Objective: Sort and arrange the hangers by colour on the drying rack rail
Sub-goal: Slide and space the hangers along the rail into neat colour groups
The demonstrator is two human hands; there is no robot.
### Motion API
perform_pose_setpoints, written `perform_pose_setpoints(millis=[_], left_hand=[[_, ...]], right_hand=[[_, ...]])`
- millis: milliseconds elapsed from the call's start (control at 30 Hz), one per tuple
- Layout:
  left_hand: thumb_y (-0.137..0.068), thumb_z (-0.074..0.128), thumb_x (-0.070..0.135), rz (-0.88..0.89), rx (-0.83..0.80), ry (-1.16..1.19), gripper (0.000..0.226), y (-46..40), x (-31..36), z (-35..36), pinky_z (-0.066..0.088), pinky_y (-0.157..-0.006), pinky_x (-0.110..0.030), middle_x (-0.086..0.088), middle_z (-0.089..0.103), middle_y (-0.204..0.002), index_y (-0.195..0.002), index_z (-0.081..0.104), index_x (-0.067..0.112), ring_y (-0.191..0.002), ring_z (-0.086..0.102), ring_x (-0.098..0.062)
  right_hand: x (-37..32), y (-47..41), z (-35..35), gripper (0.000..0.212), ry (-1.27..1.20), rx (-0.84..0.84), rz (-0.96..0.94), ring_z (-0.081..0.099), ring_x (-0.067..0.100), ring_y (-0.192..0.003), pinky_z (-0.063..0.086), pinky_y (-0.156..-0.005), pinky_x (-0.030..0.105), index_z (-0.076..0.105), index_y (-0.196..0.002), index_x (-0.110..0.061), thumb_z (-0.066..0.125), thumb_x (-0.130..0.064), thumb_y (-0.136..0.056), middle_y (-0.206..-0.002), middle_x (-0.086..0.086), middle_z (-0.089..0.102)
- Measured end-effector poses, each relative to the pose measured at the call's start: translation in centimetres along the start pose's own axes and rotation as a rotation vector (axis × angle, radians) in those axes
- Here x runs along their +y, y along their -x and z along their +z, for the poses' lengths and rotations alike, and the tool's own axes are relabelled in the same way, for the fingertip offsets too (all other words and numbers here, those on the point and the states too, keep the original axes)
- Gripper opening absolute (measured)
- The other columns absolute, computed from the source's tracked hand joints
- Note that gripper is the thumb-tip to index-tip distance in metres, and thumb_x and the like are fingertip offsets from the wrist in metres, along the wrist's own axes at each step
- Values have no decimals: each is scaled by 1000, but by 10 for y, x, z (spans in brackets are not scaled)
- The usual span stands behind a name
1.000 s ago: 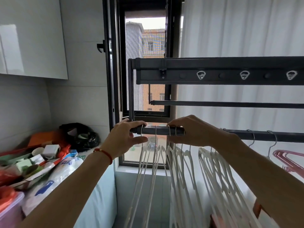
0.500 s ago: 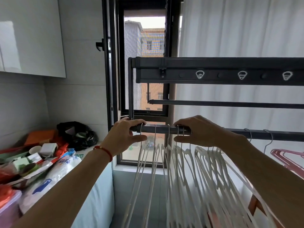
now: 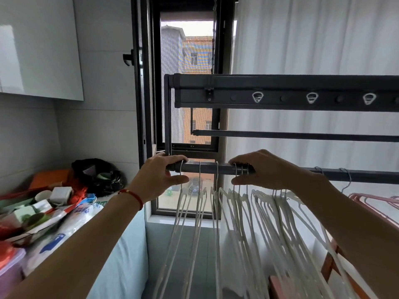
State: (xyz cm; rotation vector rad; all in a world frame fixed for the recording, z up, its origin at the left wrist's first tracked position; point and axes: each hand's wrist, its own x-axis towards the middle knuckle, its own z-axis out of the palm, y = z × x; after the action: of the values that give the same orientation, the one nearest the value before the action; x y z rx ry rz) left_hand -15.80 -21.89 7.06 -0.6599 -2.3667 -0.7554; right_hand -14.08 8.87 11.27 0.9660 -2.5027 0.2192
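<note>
- Left hand [image 3: 160, 176] grips the rail [image 3: 207, 168] at its end, fingers curled over.
- Right hand [image 3: 262, 170] wraps the rail over several hook tops.
- White hangers [image 3: 248, 223] hang between and right of the hands: thin, light, springy, tangle-prone; best moved by their wire hooks.
- Pink hangers [image 3: 375, 201] hang far right, apart.

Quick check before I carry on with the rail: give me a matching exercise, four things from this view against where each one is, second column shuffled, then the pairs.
Things:
1. left hand
2. right hand
3. white hangers
4. pink hangers

Places:
A. far right, hanging past both hands
B. gripping the rail's left end
C. hanging in a row from the rail, mostly below the right hand
D. curled over the rail at a cluster of metal hooks

Pairs: 1-B, 2-D, 3-C, 4-A
</note>
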Motion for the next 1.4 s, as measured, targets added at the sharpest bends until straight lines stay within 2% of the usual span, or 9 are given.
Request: perform_pose_setpoints(millis=[167, 233, 333, 433, 767, 1033, 1200, 1300, 1400], left_hand=[[-76, 80, 39, 2, 0, -11, 57, 0, 0, 0, 39, -77, -10, 4, 58, -98, -130, 62, 32, -89, 65, -16], [-76, 80, 40, 5, 2, -7, 56, 0, 0, 0, 42, -78, -13, 4, 57, -98, -129, 63, 33, -87, 65, -16], [-75, 81, 40, 5, 3, 9, 56, -1, -2, 0, 47, -80, -18, 3, 58, -99, -128, 63, 34, -85, 66, -17], [-75, 81, 41, 10, 9, 10, 56, -1, -2, 1, 51, -85, -24, 2, 59, -100, -127, 63, 35, -86, 66, -18], [-76, 81, 36, -3, 15, -12, 56, -2, 3, 3, 45, -78, -16, 3, 58, -96, -129, 64, 32, -81, 65, -13], [-78, 79, 36, -2, 4, -49, 56, -4, 2, 5, 41, -75, -8, 7, 55, -95, -130, 62, 32, -81, 62, -7], [-76, 80, 37, -17, -5, -57, 56, -4, 3, 6, 51, -82, -20, 6, 56, -94, -130, 62, 33, -83, 61, -9], [-78, 80, 36, -35, -4, -49, 55, -3, 8, 4, 45, -79, -15, 8, 54, -93, -130, 63, 33, -84, 57, -6], [-78, 79, 43, -49, -26, -66, 61, -3, 15, 2, 46, -86, -23, 11, 50, -97, -135, 57, 37, -84, 52, -3]], right_hand=[[-1, 1, -1, 47, -6, 3, 9, 60, 2, -78, 51, -66, 20, 65, -110, -20, 66, -58, -82, -83, -10, 66], [0, 4, -3, 56, 8, 22, 20, 59, -7, -75, 47, -64, 13, 62, -120, -21, 68, -59, -80, -95, -18, 67], [3, 9, -6, 48, 64, 27, 23, 55, -15, -72, 38, -58, 9, 64, -113, -26, 69, -60, -80, -77, -28, 55], [5, 12, -8, 38, 69, 14, 18, 54, -19, -74, 40, -59, 7, 66, -110, -24, 71, -51, -84, -69, -28, 48], [16, 22, -13, 38, 87, 0, 50, 57, -11, -66, 39, -62, 6, 67, -113, -24, 70, -51, -85, -72, -30, 50], [18, 29, -19, 37, 18, -14, 93, 53, -21, -76, 38, -70, 0, 67, -116, -21, 74, -40, -85, -74, -28, 52], [21, 32, -20, 36, 12, -19, 109, 56, -15, -74, 40, -69, 3, 68, -114, -21, 74, -42, -85, -72, -25, 54], [22, 33, -21, 36, 9, -14, 104, 56, -13, -73, 40, -68, 4, 68, -114, -21, 74, -42, -85, -71, -24, 55], [25, 34, -20, 41, 17, -9, 97, 59, -7, -70, 41, -70, 4, 68, -118, -19, 74, -43, -85, -78, -21, 60]])
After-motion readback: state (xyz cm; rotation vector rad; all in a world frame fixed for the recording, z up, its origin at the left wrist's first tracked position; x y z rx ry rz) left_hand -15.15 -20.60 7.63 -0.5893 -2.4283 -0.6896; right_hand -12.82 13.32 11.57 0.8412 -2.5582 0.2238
